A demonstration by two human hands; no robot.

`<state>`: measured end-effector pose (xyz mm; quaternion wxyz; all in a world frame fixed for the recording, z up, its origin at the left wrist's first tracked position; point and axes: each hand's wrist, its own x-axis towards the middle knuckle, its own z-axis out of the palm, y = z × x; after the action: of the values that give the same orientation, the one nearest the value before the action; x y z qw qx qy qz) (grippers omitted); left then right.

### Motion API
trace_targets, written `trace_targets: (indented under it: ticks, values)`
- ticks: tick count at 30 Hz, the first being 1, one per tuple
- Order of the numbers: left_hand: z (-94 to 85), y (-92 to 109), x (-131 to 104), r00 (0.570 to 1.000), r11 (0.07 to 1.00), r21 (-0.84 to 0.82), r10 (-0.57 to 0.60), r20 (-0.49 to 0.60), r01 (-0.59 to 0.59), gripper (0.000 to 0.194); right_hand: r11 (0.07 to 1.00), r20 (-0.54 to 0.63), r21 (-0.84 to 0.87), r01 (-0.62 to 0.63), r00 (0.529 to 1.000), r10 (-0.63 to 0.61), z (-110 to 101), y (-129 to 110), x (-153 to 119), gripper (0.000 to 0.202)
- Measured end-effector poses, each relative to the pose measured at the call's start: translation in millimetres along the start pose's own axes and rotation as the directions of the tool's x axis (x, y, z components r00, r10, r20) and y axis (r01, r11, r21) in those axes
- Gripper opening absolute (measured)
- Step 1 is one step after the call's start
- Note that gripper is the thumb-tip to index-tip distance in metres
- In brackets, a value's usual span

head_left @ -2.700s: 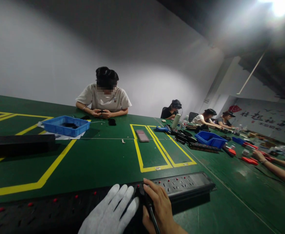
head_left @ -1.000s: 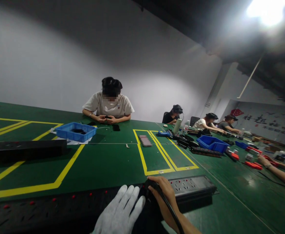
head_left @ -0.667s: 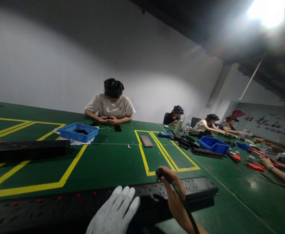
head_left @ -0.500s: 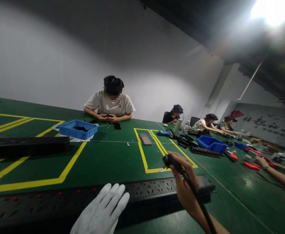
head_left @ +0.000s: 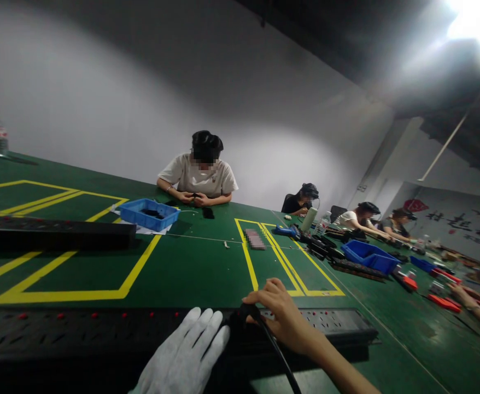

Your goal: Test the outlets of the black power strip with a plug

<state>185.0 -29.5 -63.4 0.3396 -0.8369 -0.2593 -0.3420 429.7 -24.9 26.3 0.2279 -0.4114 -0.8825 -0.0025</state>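
Note:
A long black power strip point(head_left: 117, 336) with red buttons and rows of socket slots lies across the near side of the table. My left hand point(head_left: 188, 347), in a whitish glove, rests on the strip with its fingers stretched out flat. Just right of it, my bare right hand point(head_left: 283, 314) grips a black plug point(head_left: 248, 313) down at the strip's top face. The plug's cable point(head_left: 279, 355) runs down toward the lower edge of the view. Whether the pins are inside the slots is hidden.
A second black strip point(head_left: 55, 232) lies farther left, near a light-blue tray point(head_left: 150, 215) holding dark parts. A pinkish, blurred flat object point(head_left: 255, 239) lies within yellow tape lines. At right stands a dark-blue bin point(head_left: 369, 257). A co-worker point(head_left: 201, 178) sits opposite; others sit at right.
My right hand has brought the plug down and left, from above the strip onto it, beside my left hand. My left hand stays flat on the strip. The camera view has turned slightly left.

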Motion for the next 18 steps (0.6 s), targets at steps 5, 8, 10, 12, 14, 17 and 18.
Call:
trace_targets:
  ticks: [5, 8, 10, 12, 14, 17, 18]
  values:
    - [15.2, 6, -7, 0.997, 0.999, -0.038, -0.026, -0.069, 0.023, 0.030, 0.998, -0.103, 0.059, -0.020, 0.994, 0.026, 18, 3, -5, 0.024]
    - [19.7, 10, -9, 0.995, 0.997, -0.057, -0.062, -0.072, 0.058, 0.032, 0.995, -0.223, 0.100, -0.011, 0.974, 0.034, 36, 5, -17, 0.022]
    - [20.2, 11, -9, 0.997, 0.998, -0.048, -0.050, -0.061, 0.047, 0.032, 0.996, -0.254, 0.091, 0.014, 0.967, 0.010, 43, 3, -25, 0.031]
    - [20.0, 11, -8, 0.995, 0.997, -0.052, -0.062, -0.077, 0.059, 0.031, 0.999, -0.253, 0.040, 0.037, 0.967, -0.026, 48, 1, -31, 0.044]
    - [19.7, 10, -7, 0.993, 0.995, -0.067, -0.075, -0.094, 0.068, 0.030, 0.998, -0.237, -0.029, 0.058, 0.969, -0.063, 52, 0, -36, 0.060]
    - [18.3, 9, -5, 0.995, 0.996, -0.069, -0.070, -0.073, 0.065, 0.030, 0.991, -0.215, -0.119, 0.064, 0.973, -0.088, 59, 2, -40, 0.079]
    - [17.6, 8, -5, 0.996, 0.996, -0.064, -0.062, -0.058, 0.058, 0.030, 0.987, -0.206, -0.148, 0.060, 0.974, -0.090, 61, 3, -41, 0.082]
